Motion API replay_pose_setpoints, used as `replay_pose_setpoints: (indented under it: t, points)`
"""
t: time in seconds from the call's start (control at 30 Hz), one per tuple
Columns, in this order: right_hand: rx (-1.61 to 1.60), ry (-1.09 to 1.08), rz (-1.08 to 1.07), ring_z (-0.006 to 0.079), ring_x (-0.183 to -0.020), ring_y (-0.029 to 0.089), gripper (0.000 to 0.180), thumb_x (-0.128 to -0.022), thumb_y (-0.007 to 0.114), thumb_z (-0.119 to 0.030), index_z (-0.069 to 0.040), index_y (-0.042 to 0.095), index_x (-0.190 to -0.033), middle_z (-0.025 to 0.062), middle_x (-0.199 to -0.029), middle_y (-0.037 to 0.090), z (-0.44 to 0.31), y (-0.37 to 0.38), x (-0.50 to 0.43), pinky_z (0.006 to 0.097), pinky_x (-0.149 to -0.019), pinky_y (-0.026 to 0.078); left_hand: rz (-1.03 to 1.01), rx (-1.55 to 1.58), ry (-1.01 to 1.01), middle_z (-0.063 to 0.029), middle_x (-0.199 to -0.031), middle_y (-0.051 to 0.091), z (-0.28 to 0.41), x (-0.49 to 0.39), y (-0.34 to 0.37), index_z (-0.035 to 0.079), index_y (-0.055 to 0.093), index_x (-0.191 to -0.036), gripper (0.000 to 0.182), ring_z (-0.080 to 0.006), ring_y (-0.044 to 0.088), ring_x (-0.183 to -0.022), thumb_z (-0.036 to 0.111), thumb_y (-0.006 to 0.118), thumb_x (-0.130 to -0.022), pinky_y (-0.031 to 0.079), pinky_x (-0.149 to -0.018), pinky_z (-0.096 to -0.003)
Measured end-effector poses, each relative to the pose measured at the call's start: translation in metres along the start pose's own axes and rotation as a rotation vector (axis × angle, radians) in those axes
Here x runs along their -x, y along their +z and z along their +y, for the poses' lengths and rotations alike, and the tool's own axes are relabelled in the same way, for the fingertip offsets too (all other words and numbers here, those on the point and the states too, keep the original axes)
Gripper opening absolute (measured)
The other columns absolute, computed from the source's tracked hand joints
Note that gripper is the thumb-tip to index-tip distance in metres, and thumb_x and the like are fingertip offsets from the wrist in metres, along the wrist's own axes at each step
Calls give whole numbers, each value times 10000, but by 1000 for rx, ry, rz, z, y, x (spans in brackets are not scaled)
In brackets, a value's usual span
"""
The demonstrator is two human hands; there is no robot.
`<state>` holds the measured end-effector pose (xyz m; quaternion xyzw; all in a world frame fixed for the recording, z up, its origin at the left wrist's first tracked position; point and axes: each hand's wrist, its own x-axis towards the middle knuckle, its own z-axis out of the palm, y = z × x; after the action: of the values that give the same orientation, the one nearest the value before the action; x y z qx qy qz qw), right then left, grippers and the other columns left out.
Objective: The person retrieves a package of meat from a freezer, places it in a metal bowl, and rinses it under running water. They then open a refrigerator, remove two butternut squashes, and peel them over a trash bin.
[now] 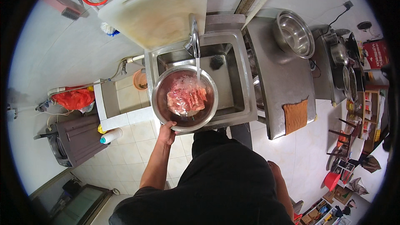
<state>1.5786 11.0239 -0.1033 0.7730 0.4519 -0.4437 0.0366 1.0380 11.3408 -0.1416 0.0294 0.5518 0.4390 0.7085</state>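
Observation:
My left hand [167, 133] grips the near rim of a round stainless steel bowl [213, 106], thumb over the edge and fingers hidden beneath. Pieces of raw red meat [187, 97] lie in reddish water inside it. Water runs from the chrome faucet [195, 37] into the bowl's right part, stirring up bubbles. The bowl sits over the left side of a stainless steel sink [229, 90]. Down by my right side hangs my right hand [274, 168], partly hidden by my dark clothing; its fingers are not clear.
A large white cutting board [156, 9] leans against the wall behind the faucet. Right of the sink, a steel counter [268, 68] carries a big metal basin [295, 34] and a brown cloth [295, 117]. A dark scrubber [216, 62] lies in the sink. A white bottle [112, 136] stands at left.

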Motion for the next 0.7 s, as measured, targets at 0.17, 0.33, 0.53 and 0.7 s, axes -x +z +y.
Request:
replay_pose_setpoints:
  t: [0.17,0.33,0.53,0.7]
  points:
    - [-79,61,31,325,-1182,665,384,-969,637,-298,-53,689,-1261,208,-1341,645,-1,-5,-4,397,-993,533,-1,10,-17,-91,-851,644,-1,-4,-3,-24,625,-975,104,-200,652,-695,33,620,-888,567,-545,-333]
    - [-217,154,52,328,-1149,682,504,-955,668,-342,0,626,-1323,213,-1279,680,7,-6,-10,394,-981,536,-1,28,-35,-86,-831,641,-7,-10,2,-27,625,-977,111,-207,640,-652,33,630,-884,560,-537,-331]
    - [-120,-23,48,343,-1143,684,567,-949,680,-366,24,591,-1352,216,-1241,702,43,7,-13,403,-981,540,-52,45,-23,-69,-825,620,-10,-32,7,5,630,-948,74,-209,639,-725,18,640,-875,561,-570,-352]
    - [-108,23,108,340,-1150,683,599,-931,712,-425,-13,604,-1352,214,-1245,699,52,20,0,410,-972,548,-36,-65,-42,-78,-940,664,7,-60,14,49,667,-956,98,-222,662,-803,77,677,-863,591,-711,-405]
